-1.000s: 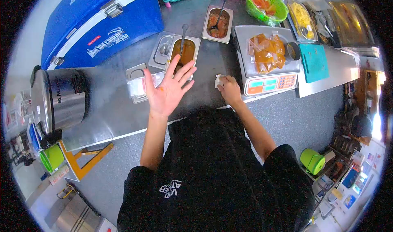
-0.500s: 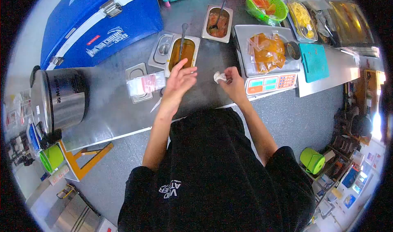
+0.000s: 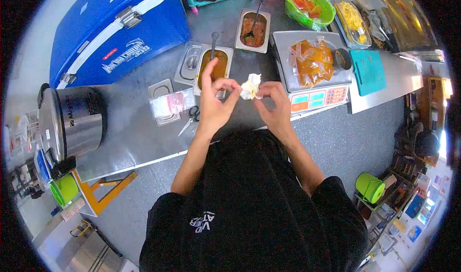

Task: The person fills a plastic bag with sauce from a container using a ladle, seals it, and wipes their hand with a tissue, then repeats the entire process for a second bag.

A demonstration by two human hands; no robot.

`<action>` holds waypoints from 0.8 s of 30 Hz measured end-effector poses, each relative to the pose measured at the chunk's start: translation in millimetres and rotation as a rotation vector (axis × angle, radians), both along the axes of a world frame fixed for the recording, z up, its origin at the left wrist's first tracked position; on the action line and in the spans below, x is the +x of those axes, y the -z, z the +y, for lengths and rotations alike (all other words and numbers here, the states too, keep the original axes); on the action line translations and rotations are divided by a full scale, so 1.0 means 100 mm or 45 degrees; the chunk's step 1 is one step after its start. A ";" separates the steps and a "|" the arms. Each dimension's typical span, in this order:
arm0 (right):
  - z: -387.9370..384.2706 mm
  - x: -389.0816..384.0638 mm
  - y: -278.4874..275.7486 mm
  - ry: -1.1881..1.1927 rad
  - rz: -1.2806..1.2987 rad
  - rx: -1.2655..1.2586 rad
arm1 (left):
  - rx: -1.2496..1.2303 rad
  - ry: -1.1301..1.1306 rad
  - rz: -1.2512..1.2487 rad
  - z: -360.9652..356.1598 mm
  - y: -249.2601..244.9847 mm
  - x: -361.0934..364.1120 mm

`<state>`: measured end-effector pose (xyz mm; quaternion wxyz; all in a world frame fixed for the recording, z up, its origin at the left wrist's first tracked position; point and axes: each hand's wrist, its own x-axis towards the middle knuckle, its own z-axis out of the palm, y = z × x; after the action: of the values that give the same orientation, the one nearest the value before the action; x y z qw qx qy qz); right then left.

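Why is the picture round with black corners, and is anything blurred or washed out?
Head view: a fisheye lens bends the steel table and blue cooler, leaving black corners; bright glare washes out the far right edge; the left hand, right hand and the crumpled tissue they pinch look sharp.

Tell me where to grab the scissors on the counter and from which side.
Grip the scissors by the dark handle loops, the end nearest the left hand; the blades point away toward the near edge of the counter. They lie flat, so come from above. The left hand and the right hand both hold the tissue.
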<state>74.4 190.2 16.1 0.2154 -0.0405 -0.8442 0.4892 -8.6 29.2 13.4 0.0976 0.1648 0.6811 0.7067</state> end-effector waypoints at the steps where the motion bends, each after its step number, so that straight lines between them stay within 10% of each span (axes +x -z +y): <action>1: 0.01 0.01 0.00 0.024 -0.003 -0.029 | 0.008 -0.018 0.005 -0.02 -0.01 -0.01; 9: 0.07 -0.03 0.09 0.031 -0.304 -0.967 | 0.239 0.041 -0.094 -0.04 -0.10 -0.03; 14: -0.06 -0.02 -0.39 0.016 0.020 0.106 | 0.168 0.033 -0.096 -0.07 -0.23 -0.04; 24: 0.06 -0.11 -0.41 0.014 -0.142 0.035 | 0.039 0.180 -0.014 -0.19 -0.32 -0.16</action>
<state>63.7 196.0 57.5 0.1710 -0.0692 -0.8613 0.4734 -24.8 10.2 45.3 0.1485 0.2101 0.6565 0.7091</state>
